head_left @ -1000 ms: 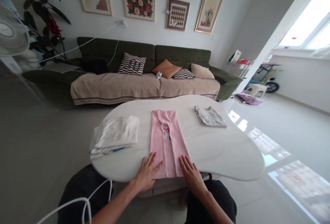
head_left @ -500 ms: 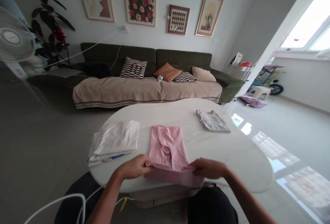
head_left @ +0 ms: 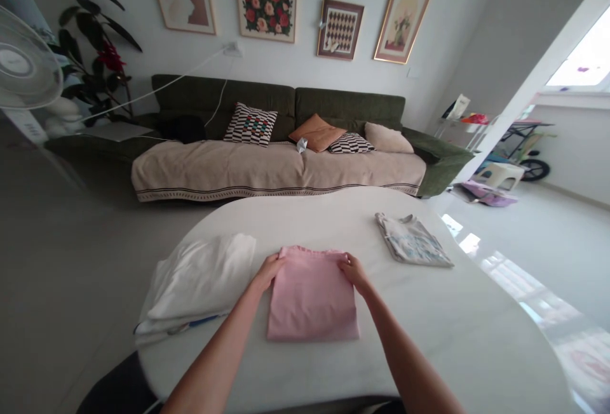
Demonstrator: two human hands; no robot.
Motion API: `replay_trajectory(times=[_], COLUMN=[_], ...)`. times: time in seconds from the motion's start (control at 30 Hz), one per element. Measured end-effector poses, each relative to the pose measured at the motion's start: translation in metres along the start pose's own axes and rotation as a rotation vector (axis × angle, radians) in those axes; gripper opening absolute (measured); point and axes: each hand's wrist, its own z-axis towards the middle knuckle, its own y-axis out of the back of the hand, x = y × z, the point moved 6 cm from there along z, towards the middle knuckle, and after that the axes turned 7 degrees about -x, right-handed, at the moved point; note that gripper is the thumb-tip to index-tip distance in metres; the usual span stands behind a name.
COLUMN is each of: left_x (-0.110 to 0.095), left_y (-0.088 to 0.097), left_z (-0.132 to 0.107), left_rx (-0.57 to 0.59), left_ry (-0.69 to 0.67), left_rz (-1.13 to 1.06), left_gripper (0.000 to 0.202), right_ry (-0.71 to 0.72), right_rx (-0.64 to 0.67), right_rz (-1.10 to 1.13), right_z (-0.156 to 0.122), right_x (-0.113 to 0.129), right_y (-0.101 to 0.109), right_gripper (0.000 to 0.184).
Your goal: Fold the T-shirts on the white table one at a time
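A pink garment (head_left: 312, 296) lies folded in half on the white table (head_left: 429, 325), straight in front of me. My left hand (head_left: 268, 270) pinches its far left corner. My right hand (head_left: 353, 270) pinches its far right corner. Both hands have their fingers closed on the cloth's far edge. To the left of the pink garment lies a stack of white cloth (head_left: 200, 280). A folded grey shirt (head_left: 412, 247) with a blue print rests to the right, away from my hands.
Behind the table stands a green sofa (head_left: 286, 128) with a beige cover and several cushions. A fan (head_left: 26, 68) and a plant (head_left: 90, 39) are at the left. Framed pictures hang on the wall. A shiny tiled floor lies to the right.
My hands lifted the near end of the long pink garment and carried it to the far end, folding it in half. The view has moved closer over the table.
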Motion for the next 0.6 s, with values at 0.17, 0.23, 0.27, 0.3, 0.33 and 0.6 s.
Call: replay_trajectory(times=[0.17, 0.23, 0.27, 0.3, 0.33, 0.6], left_x=[-0.013, -0.015, -0.016, -0.018, -0.022, 0.000], left_y=[-0.002, -0.004, -0.005, -0.006, -0.009, -0.092], left_z=[0.023, 0.027, 0.026, 0.023, 0.018, -0.022], left_rx=[-0.035, -0.129, -0.186, -0.244, -0.284, 0.277], left_ry=[-0.058, -0.087, -0.102, -0.140, -0.215, -0.812], left_rz=[0.095, 0.161, 0.184, 0.214, 0.267, 1.099], left_gripper=[0.029, 0.032, 0.036, 0.042, 0.047, 0.042], right_ry=[-0.015, -0.058, -0.084, -0.108, -0.129, -0.257], right_rx=[-0.054, -0.080, -0.092, -0.101, -0.106, 0.061], right_rz=[0.083, 0.102, 0.113, 0.129, 0.149, 0.331], right_z=[0.020, 0.026, 0.027, 0.026, 0.023, -0.061], right_x=[-0.008, -0.013, -0.017, -0.020, -0.022, -0.034], right_y=[0.008, 0.007, 0.006, 0.006, 0.006, 0.018], right_gripper=[0.028, 0.031, 0.033, 0.036, 0.039, 0.050])
